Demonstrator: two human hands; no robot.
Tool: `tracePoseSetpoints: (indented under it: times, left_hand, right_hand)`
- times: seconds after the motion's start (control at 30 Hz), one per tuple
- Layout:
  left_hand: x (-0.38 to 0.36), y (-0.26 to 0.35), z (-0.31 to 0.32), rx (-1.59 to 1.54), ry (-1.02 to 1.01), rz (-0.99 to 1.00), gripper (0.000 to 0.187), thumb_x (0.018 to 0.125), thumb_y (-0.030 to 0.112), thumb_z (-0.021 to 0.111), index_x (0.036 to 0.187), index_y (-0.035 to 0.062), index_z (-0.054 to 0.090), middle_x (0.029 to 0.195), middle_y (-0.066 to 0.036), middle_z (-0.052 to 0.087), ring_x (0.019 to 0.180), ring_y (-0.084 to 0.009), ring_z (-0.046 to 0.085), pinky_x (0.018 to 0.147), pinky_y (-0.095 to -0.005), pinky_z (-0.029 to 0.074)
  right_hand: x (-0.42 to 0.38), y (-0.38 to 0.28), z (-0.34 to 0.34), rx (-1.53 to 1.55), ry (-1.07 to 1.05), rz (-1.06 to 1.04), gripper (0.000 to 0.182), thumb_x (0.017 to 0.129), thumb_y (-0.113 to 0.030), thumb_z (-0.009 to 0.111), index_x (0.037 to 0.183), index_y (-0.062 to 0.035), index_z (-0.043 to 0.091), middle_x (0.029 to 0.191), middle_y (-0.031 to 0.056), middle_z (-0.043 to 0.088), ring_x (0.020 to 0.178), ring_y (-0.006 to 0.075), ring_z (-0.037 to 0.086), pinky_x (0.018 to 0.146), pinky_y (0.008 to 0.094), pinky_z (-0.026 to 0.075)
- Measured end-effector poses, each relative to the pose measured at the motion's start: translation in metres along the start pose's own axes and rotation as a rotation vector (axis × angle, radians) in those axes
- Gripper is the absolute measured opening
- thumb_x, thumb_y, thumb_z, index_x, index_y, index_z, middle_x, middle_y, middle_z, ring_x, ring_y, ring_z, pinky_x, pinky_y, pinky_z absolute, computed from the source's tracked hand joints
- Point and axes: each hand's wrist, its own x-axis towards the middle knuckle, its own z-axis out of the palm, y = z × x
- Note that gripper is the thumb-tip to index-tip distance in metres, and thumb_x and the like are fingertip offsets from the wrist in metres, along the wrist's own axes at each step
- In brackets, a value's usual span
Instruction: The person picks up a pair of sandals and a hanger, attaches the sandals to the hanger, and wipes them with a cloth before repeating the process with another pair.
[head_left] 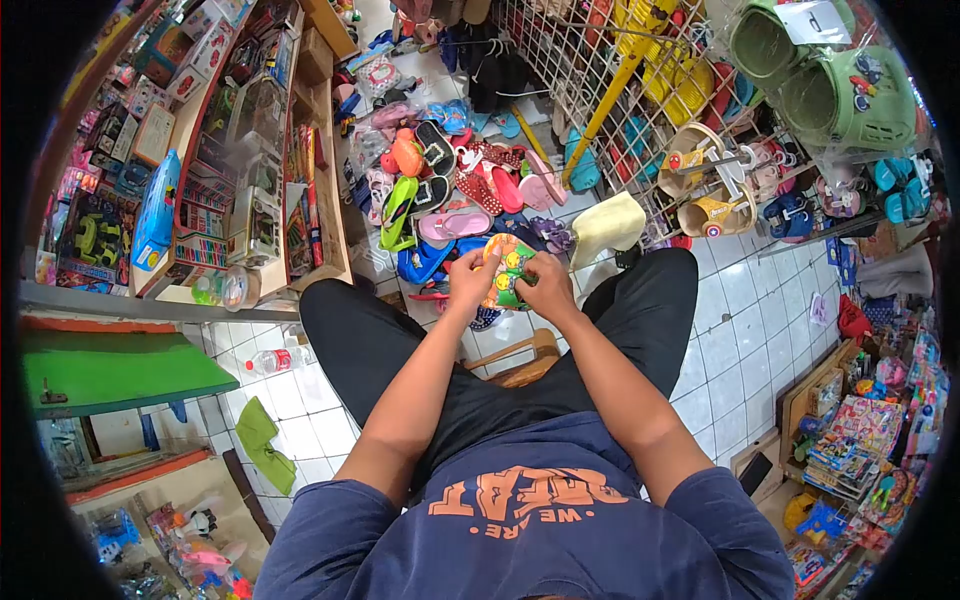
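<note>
Between my knees I hold a small pair of children's slippers (512, 262), orange and green with yellow cartoon figures. My left hand (470, 282) grips their left side, with the thumb on top. My right hand (546, 284) has its fingers closed on the green right side. Just beyond my hands lies a loose heap of children's footwear, including a pink sandal (455, 225), a lime-green flip-flop (398, 213) and a red clog-like shoe (506, 188). A pale yellow cloth or bag (608, 226) is right of the heap. The undersides of the slippers are hidden.
A wire rack (590, 75) hung with shoes stands ahead right, with a yellow pole (610, 100) leaning there. Goods shelves (225, 150) line the left. On the tiled floor are a plastic bottle (278, 360) and a green cloth (263, 445). A wooden stool (525, 368) shows between my legs.
</note>
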Motion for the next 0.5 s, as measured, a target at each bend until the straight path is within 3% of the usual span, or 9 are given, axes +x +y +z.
tracePoseSetpoints:
  times: [0.03, 0.07, 0.33, 0.5]
  left_hand:
    - [-0.002, 0.003, -0.001, 0.073, -0.004, -0.057, 0.033, 0.091, 0.031, 0.068, 0.098, -0.0013, 0.067, 0.075, 0.001, 0.063, 0.065, -0.0033, 0.054, 0.055, -0.0209, 0.041]
    - [-0.005, 0.005, 0.002, 0.039, 0.051, -0.016, 0.036, 0.092, 0.034, 0.066, 0.083, 0.0001, 0.069, 0.068, 0.004, 0.06, 0.058, -0.0022, 0.047, 0.051, -0.0214, 0.035]
    - [0.006, -0.017, -0.002, 0.104, 0.101, 0.009, 0.036, 0.092, 0.031, 0.063, 0.077, -0.0012, 0.068, 0.063, 0.002, 0.058, 0.056, -0.0039, 0.046, 0.05, -0.0252, 0.036]
    - [0.009, -0.022, -0.005, 0.065, 0.09, -0.052, 0.037, 0.091, 0.03, 0.064, 0.074, -0.0026, 0.068, 0.06, 0.0, 0.057, 0.057, -0.0065, 0.047, 0.054, -0.0281, 0.039]
  right_hand:
    - [0.0, 0.0, 0.0, 0.001, -0.001, -0.002, 0.018, 0.067, -0.012, 0.073, 0.073, -0.0006, 0.06, 0.079, 0.0127, 0.056, 0.08, 0.0314, 0.056, 0.07, 0.0419, 0.045]
    - [0.0, -0.001, -0.001, -0.004, -0.017, 0.009, 0.019, 0.068, -0.013, 0.073, 0.075, -0.0007, 0.06, 0.082, 0.0126, 0.057, 0.083, 0.0316, 0.056, 0.072, 0.042, 0.045]
    - [0.002, -0.002, -0.002, 0.037, 0.014, -0.084, 0.024, 0.067, -0.011, 0.07, 0.088, -0.0004, 0.064, 0.092, 0.0144, 0.061, 0.093, 0.0354, 0.056, 0.084, 0.0431, 0.046]
    - [0.0, -0.003, -0.001, 0.038, -0.012, -0.076, 0.023, 0.069, -0.011, 0.07, 0.089, -0.001, 0.064, 0.095, 0.014, 0.061, 0.095, 0.0351, 0.057, 0.086, 0.0428, 0.046]
